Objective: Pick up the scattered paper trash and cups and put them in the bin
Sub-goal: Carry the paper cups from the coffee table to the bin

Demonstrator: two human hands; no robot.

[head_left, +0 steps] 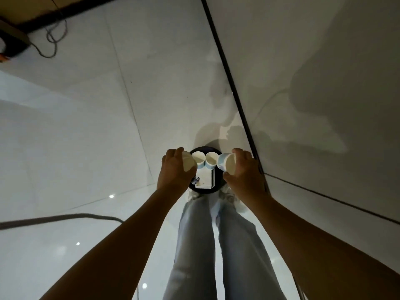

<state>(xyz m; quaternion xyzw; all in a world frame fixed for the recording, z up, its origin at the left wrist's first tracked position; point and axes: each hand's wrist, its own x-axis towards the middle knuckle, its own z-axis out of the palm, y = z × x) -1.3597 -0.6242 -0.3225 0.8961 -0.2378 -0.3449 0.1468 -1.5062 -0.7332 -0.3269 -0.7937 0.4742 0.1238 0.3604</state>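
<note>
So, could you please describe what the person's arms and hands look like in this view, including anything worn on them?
Both arms are bare from the bottom edge of the frame to the fingers: no sleeves, gloves, watch or bracelet show on the left hand or the right hand. No rings can be made out, though the light is dim. Below the arms, light blue trousers and pale shoes are visible.

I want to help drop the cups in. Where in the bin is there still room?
Little room in the bin. Two cups fill the far side, a white paper the middle. Left hand and right hand each hold a cup over the side rims.
</note>
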